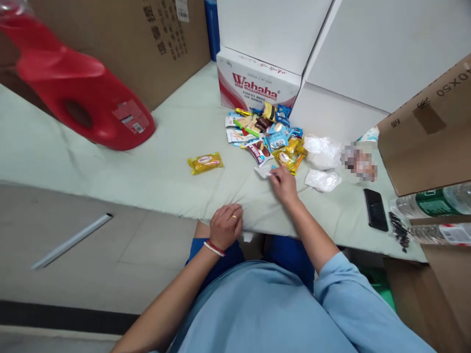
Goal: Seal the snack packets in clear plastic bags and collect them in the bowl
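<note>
My right hand [284, 186] reaches over the table at the front of a heap of wrapped snacks [270, 127]. Its fingertips pinch a small white packet [263, 171], with a bit of blue showing by the fingers. Just behind it lie a brown-and-white snack packet [259, 152] and several yellow packets [289, 158]. Resting at the table's front edge, my left hand [226, 223] has its fingers curled loosely together, and nothing shows in them. A single yellow wrapped snack [206, 163] lies apart from the heap, beyond my left hand.
Behind the heap stands a white-and-red Wahaba carton [257, 81]. A red jug [84, 98] and a brown carton [176, 63] are at the left. Rightward lie crumpled white plastic bags [322, 152], a phone [376, 210], plastic bottles [437, 202] and another carton [430, 127].
</note>
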### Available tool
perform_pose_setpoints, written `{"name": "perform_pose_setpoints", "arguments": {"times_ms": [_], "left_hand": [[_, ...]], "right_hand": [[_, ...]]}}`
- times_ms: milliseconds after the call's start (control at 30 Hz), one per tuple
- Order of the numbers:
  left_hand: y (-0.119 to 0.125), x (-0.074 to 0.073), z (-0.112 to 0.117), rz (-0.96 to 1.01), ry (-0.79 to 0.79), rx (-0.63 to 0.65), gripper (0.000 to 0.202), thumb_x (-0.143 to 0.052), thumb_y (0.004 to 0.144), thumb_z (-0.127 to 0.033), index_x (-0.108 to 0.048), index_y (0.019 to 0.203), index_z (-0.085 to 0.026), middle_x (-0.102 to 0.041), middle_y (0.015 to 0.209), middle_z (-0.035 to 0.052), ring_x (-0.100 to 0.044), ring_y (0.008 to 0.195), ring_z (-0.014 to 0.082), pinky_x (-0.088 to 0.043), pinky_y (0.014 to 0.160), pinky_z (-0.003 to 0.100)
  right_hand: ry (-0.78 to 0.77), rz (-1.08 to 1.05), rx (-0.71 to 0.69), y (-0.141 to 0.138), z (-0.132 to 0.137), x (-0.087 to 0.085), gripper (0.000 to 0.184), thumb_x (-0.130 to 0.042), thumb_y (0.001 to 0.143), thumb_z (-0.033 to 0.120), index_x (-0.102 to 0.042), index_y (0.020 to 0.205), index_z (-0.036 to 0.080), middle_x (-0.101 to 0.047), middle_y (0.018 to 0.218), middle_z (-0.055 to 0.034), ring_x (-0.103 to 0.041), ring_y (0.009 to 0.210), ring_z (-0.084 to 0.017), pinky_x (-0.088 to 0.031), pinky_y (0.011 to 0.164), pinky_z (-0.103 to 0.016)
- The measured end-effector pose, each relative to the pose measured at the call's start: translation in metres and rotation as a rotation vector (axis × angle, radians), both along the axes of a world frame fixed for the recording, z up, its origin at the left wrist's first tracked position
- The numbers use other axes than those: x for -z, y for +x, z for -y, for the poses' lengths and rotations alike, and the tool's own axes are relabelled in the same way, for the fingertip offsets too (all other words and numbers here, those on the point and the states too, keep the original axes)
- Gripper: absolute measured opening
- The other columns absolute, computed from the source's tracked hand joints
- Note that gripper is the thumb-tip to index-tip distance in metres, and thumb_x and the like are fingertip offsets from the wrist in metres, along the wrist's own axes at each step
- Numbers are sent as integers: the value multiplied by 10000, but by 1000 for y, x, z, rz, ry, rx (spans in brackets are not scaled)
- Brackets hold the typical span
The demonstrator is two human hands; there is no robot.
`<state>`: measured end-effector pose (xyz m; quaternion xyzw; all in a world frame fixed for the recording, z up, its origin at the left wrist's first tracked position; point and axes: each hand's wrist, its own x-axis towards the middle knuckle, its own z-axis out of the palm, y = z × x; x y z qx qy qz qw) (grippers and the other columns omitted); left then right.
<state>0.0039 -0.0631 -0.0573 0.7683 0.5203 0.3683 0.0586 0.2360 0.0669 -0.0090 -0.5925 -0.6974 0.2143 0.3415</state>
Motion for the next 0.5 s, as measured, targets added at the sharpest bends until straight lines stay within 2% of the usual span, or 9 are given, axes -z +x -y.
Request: {"name": "perform_pose_setpoints", "arguments": {"times_ms": [100, 133, 200, 233, 300, 333, 400, 500], "left_hand": [[8, -15, -2, 254, -106, 18, 157, -561, 997, -249, -674, 1101, -216, -749, 1042, 85, -683, 983, 226, -530, 878, 382], [13, -20, -4, 357, -150, 34, 192, -587, 999, -300, -657, 1154, -212, -731, 1080, 92, -678, 1001, 220, -539, 873, 371], [21, -27, -10, 537, -218, 100, 396, -703, 935, -410, -620, 1266, -210, -681, 1238, 127, -658, 1112, 234, -549, 897, 369], [24, -29, -14, 601, -246, 148, 466, -755, 890, -444, -625, 1272, -211, -665, 1279, 135, -645, 1154, 246, -545, 923, 376], [25, -31, -21, 695, -338, 220, 392, -777, 860, -471, -693, 1136, -205, -704, 1176, 114, -659, 1093, 245, -528, 933, 374], [22, -30, -25, 745, -407, 233, 323, -758, 872, -476, -716, 1031, -198, -723, 1058, 90, -670, 999, 227, -521, 903, 360], [15, -29, -30, 871, -565, 224, 317, -732, 881, -500, -714, 890, -184, -706, 871, 45, -644, 825, 184, -501, 810, 321], [3, -29, -35, 1036, -719, 210, 405, -792, 798, -558, -701, 878, -172, -686, 825, 18, -603, 773, 158, -465, 752, 282]], "right_hand": [[-118, -417, 118, -9, 40, -4, 272, -699, 881, 486, -636, 851, 223, -588, 750, 15, -479, 645, -148, -440, 652, -283], [-204, -542, 112, -14, 57, -6, 324, -725, 862, 527, -616, 832, 224, -538, 689, 39, -424, 592, -126, -389, 588, -261], [-423, -732, 37, -23, 87, -10, 380, -775, 823, 559, -600, 804, 223, -457, 609, 70, -333, 523, -98, -286, 505, -240], [-528, -800, -6, -26, 98, -11, 390, -800, 803, 557, -600, 796, 223, -430, 586, 79, -299, 501, -89, -248, 484, -236], [-655, -908, -50, -26, 112, -14, 396, -848, 759, 535, -604, 778, 223, -409, 565, 87, -278, 484, -78, -220, 467, -227], [-664, -952, -44, -24, 114, -15, 392, -870, 738, 513, -607, 765, 223, -415, 568, 85, -298, 491, -78, -237, 470, -221], [-609, -1002, -8, -13, 110, -18, 366, -902, 705, 450, -623, 733, 216, -489, 630, 61, -394, 549, -84, -328, 510, -212], [-579, -1007, -24, 3, 102, -22, 309, -919, 672, 355, -655, 693, 197, -649, 870, 3, -550, 727, -108, -465, 638, -223]]}}
